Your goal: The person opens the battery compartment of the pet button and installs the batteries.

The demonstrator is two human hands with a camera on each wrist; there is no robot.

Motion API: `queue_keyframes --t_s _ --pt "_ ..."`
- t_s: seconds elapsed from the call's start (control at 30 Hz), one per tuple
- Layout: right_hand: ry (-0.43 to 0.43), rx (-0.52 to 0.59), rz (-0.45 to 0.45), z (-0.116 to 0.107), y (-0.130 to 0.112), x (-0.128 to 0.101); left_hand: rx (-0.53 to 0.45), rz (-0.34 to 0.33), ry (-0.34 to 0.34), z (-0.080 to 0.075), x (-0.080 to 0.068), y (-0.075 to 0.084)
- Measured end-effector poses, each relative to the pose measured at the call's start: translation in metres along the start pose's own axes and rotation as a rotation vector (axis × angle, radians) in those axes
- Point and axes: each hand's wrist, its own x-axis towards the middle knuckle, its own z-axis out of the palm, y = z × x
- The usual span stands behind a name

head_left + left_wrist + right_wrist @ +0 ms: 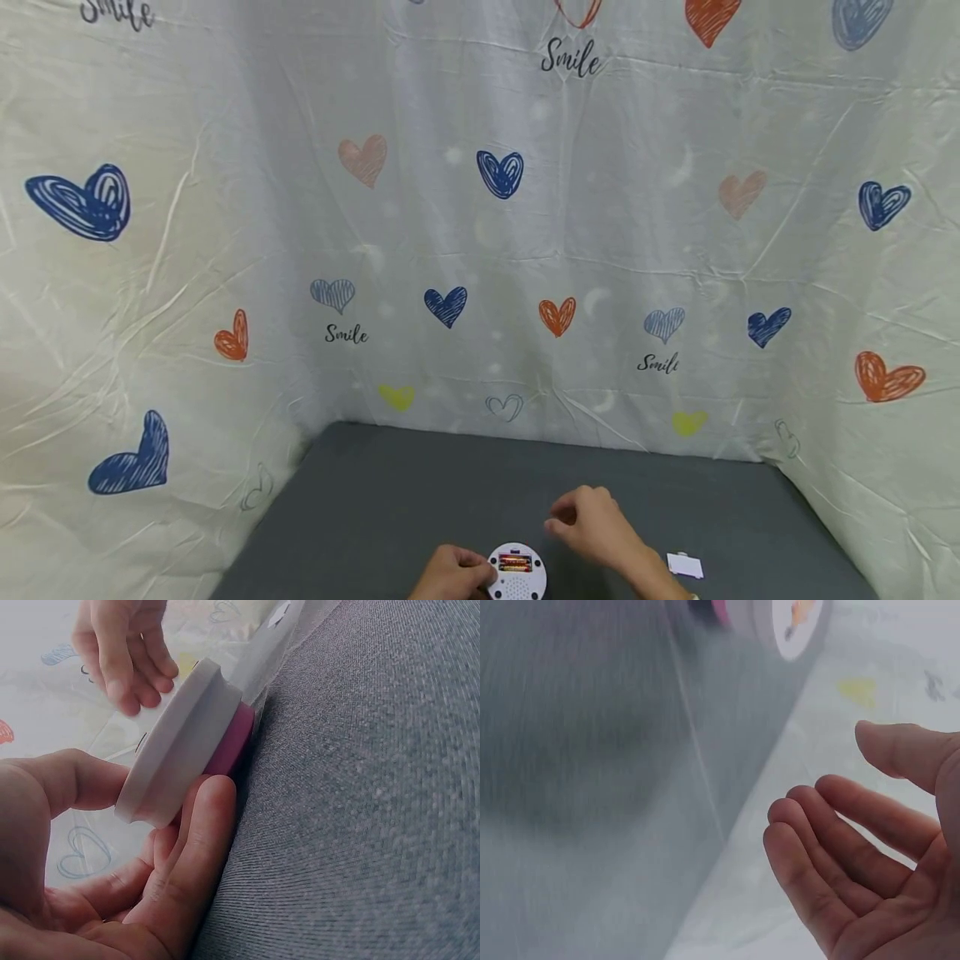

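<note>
A round white device (pixel 517 587) lies underside up on the grey table. Its battery compartment is uncovered, with batteries (pixel 515 563) inside. Seen edge-on in the left wrist view, the white body (pixel 169 746) has a magenta part (pixel 231 741) beneath it, against the cloth. My left hand (pixel 454 573) pinches the device's left edge between thumb and fingers. To the right and above it hovers my right hand (pixel 592 525), fingers loosely bent, holding nothing; the right wrist view shows its palm and fingers (pixel 840 862) apart from the device.
A small white rectangular cover (pixel 685 566) with a tab lies on the table right of my right forearm. The dark grey tabletop (pixel 420 475) reaches back to a white curtain (pixel 480 242) printed with hearts, which also hangs along both sides.
</note>
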Motion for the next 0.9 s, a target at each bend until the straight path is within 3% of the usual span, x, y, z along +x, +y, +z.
queue_keyframes --t_s 0.17,0.43,0.7,0.9 --pt "0.060 -0.062 0.005 -0.029 0.011 -0.007 0.006 0.003 0.004 0.000 0.001 -0.001" --pt "0.092 -0.120 0.093 -0.062 0.030 -0.023 0.017 -0.030 -0.002 -0.001 0.003 -0.001" --pt "0.036 -0.159 0.129 -0.078 0.055 -0.039 0.030 -0.063 -0.005 -0.003 0.006 -0.002" --pt "-0.022 -0.186 0.206 -0.080 0.074 -0.049 0.040 -0.072 -0.001 -0.004 0.007 -0.003"
